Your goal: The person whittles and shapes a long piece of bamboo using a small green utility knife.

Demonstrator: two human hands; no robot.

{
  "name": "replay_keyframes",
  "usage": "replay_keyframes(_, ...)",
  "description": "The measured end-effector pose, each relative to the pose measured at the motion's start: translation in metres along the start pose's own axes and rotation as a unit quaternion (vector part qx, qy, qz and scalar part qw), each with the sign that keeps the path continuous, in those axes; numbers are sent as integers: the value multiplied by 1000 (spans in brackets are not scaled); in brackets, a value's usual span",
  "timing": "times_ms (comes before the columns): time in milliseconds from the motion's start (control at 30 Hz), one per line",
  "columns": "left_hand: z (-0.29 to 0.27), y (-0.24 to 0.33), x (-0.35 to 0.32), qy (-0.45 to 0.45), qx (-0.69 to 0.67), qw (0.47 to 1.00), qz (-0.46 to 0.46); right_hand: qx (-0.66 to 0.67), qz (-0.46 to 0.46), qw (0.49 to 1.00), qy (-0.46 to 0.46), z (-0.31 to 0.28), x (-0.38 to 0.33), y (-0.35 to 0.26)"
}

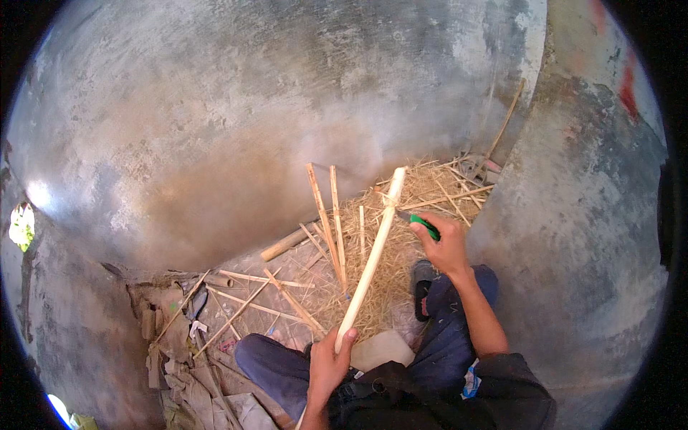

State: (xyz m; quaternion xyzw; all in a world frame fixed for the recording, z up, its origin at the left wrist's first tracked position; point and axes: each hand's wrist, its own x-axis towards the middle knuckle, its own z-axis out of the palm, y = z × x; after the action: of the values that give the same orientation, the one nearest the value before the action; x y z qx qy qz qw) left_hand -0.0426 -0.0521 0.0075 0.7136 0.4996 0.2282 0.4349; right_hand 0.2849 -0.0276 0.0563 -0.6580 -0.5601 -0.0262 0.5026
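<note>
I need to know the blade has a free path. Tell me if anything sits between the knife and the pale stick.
Nothing visible does. The right hand holds the green-handled knife with its blade already at the pale stick, near the stick's upper end. The left hand grips the stick's lower end. Straw shavings lie beneath, on the ground.

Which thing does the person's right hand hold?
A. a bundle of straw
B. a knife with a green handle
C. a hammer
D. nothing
B: the right hand grips a green-handled knife whose blade meets the long pale stick, while the left hand holds the stick's lower end.
</note>
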Motion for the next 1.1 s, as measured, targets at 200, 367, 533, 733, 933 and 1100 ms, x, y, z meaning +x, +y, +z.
replay_keyframes(200, -21, -25, 27, -257, -259, 927, -90, 489, 227, 837, -92, -4, -6, 26)
replay_keyframes(367, -20, -44, 35, -292, -279, 906, -125, 444, 197, 874, -26, -11, 5, 19)
replay_keyframes(533, -10, -43, 36, -230, -178, 953, -85, 258, 130, 957, 1, -5, 24, 4)
replay_keyframes(733, 3, -44, 35, -146, -159, 976, -15, 75, 24, 996, -44, 7, 39, 3)
replay_keyframes(933, -4, -45, 32, -66, -18, 998, 9, -75, -89, 976, -186, 27, 56, 24)
replay_keyframes(1100, -3, -60, 35, 4, 23, 999, 31, -123, -104, 966, -201, 71, 56, 29)
